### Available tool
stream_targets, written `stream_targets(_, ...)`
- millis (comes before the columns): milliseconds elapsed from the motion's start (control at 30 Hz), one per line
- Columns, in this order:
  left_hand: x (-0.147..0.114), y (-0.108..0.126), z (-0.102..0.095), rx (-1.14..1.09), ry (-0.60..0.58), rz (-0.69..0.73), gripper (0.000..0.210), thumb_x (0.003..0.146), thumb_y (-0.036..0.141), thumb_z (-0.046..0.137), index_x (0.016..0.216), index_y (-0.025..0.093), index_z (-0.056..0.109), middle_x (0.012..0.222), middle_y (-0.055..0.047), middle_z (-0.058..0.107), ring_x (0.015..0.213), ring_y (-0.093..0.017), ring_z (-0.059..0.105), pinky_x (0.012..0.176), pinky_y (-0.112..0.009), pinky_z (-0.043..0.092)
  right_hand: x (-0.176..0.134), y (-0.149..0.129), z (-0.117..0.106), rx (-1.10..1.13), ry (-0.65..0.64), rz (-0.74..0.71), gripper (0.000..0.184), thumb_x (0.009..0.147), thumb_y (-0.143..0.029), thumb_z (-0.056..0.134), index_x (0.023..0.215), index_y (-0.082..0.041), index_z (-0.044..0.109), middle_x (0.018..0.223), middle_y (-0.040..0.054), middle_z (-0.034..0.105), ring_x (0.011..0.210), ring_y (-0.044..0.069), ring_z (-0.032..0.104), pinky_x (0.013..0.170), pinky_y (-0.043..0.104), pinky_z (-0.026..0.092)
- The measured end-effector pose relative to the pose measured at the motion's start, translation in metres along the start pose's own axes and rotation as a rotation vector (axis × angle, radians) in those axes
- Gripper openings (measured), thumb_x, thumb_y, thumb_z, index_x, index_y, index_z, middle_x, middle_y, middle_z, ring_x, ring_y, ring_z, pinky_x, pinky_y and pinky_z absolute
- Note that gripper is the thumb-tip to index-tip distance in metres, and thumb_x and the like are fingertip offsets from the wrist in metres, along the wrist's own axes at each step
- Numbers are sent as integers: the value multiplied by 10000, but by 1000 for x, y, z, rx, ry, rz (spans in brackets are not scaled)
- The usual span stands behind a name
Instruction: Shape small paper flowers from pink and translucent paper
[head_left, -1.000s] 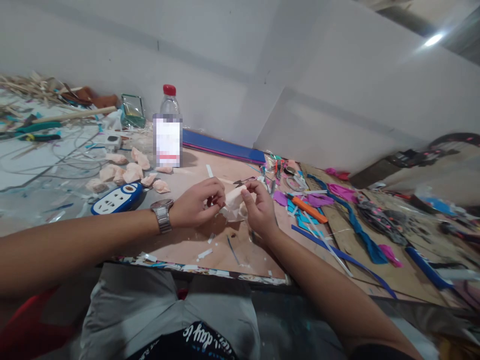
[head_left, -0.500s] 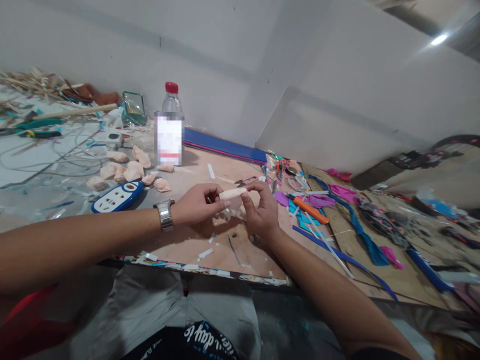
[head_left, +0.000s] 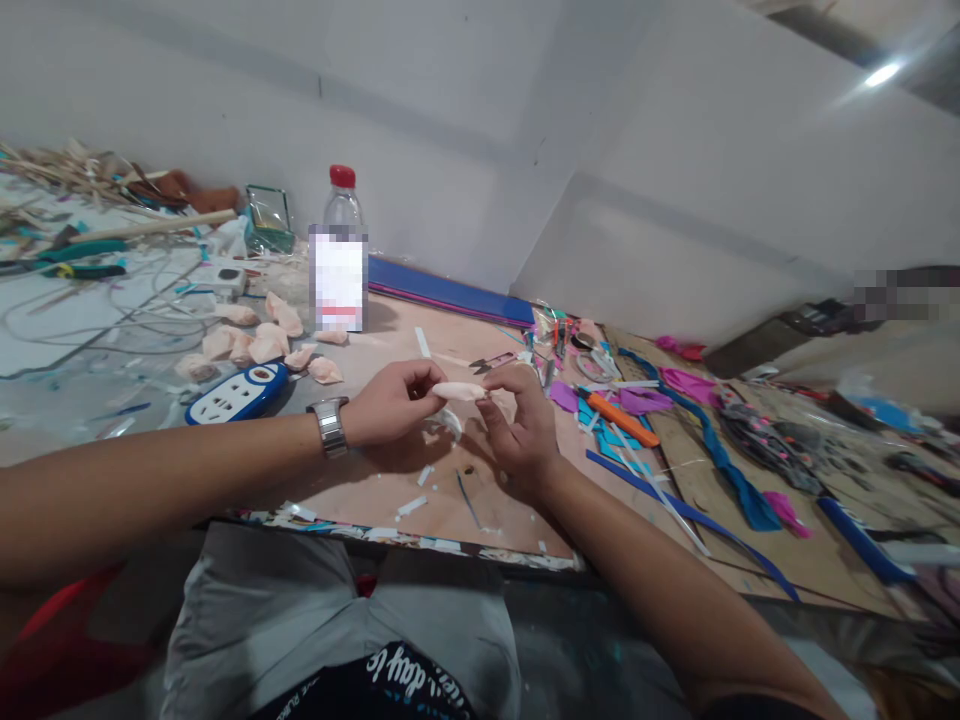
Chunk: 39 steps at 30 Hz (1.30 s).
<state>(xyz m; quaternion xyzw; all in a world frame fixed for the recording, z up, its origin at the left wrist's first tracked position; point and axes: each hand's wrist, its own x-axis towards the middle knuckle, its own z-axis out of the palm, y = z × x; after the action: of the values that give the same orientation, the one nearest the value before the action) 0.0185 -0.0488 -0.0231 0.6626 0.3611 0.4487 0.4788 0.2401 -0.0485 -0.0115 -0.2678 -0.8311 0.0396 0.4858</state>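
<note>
Between my two hands, just above the table, is a small pale peach rolled piece point(head_left: 460, 392), perhaps paper or cloth. My left hand point(head_left: 397, 402) pinches its left end, and a metal watch circles that wrist. The right end sits between the thumb and fingers of my right hand point(head_left: 523, 420). Below them a curved white strip point(head_left: 450, 425) shows, partly hidden by my left hand. Several crumpled peach pieces point(head_left: 268, 342) of the same colour lie in a pile to the left, beside a blue and white power strip point(head_left: 238, 392).
A red-capped bottle point(head_left: 343, 275) stands behind the pile. Small scissors point(head_left: 493, 362) lie beyond my hands. To the right are an orange utility knife point(head_left: 621, 418), blue ribbon strips point(head_left: 712, 450) and purple scraps point(head_left: 641, 401). Pliers point(head_left: 82, 255) and wood sticks point(head_left: 67, 165) lie far left.
The peach piece has turned slightly and looks narrower, with both hands still on it. My right fingers have shifted along its end. The translucent material under the hands has changed shape.
</note>
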Motion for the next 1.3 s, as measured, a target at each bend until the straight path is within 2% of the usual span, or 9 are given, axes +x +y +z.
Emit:
stream_targets(233, 0, 3, 1, -203, -152, -126, 181, 869, 333, 641, 941, 169, 668, 715, 6, 638, 649, -130, 560, 658, -266, 436, 5, -6, -4, -18, -63, -156, 197, 989, -200, 636, 1162, -293, 625, 1002, 44, 702, 953, 244, 649, 881, 435, 508)
stream_targets(333, 1, 4, 1, -341, -115, -195, 171, 864, 327, 662, 944, 175, 659, 742, 2, 646, 651, -123, 573, 654, -255, 447, 5, -6, -6, -24, -89, -174, 224, 987, -181, 626, 1172, -307, 630, 1020, 45, 701, 959, 242, 646, 879, 434, 516)
stream_targets(467, 5, 6, -1, -473, -31, -245, 173, 880, 348, 678, 861, 177, 661, 671, 30, 517, 602, -107, 488, 607, -237, 452, 6, -7, -7, -8, -110, -170, 235, 984, -176, 620, 1162, -324, 651, 1025, 38, 703, 955, 238, 652, 893, 442, 512)
stream_targets(567, 6, 8, -4, -547, 2, -246, 115, 854, 288, 679, 829, 178, 657, 658, 38, 445, 606, -108, 447, 615, -237, 475, 7, -8, -7, -13, -106, -185, 235, 986, -182, 628, 1167, -329, 655, 1032, 34, 698, 964, 235, 646, 902, 442, 506)
stream_targets(667, 7, 10, -5, -583, 15, -246, 67, 820, 232, 679, 855, 179, 657, 644, 50, 424, 594, -103, 447, 623, -236, 478, 7, -8, -8, -31, -91, -206, 202, 983, -232, 673, 1165, -315, 647, 1061, 50, 680, 1009, 249, 622, 926, 459, 508)
stream_targets(733, 7, 11, -5, -590, 25, -245, 123, 791, 206, 689, 905, 180, 649, 674, 50, 473, 600, -96, 480, 621, -231, 469, 7, -8, -8, -49, -82, -228, 199, 979, -272, 696, 1164, -317, 641, 1095, 60, 668, 1046, 262, 608, 947, 480, 511)
stream_targets(867, 7, 10, -6, -507, 31, -182, 202, 775, 214, 724, 939, 186, 610, 853, 26, 598, 639, -84, 543, 609, -225, 438, 4, -4, -10, -88, -57, -255, 206, 977, -286, 692, 1170, -348, 652, 1164, 62, 647, 1101, 281, 596, 972, 515, 520)
stream_targets(1067, 4, 10, -12, -206, -65, 19, 192, 846, 345, 684, 804, 170, 617, 711, 22, 554, 651, -115, 495, 653, -257, 416, 0, 1, -14, -147, -80, -279, 252, 975, -225, 674, 1129, -421, 708, 1180, 32, 664, 1134, 281, 584, 996, 520, 531)
stream_targets(1300, 4, 11, -16, -32, -86, 62, 257, 856, 374, 666, 717, 167, 603, 708, 10, 564, 690, -132, 495, 689, -269, 393, -1, 3, -17, -168, -82, -311, 269, 974, -235, 690, 1158, -430, 714, 1201, 32, 669, 1138, 284, 571, 985, 523, 547)
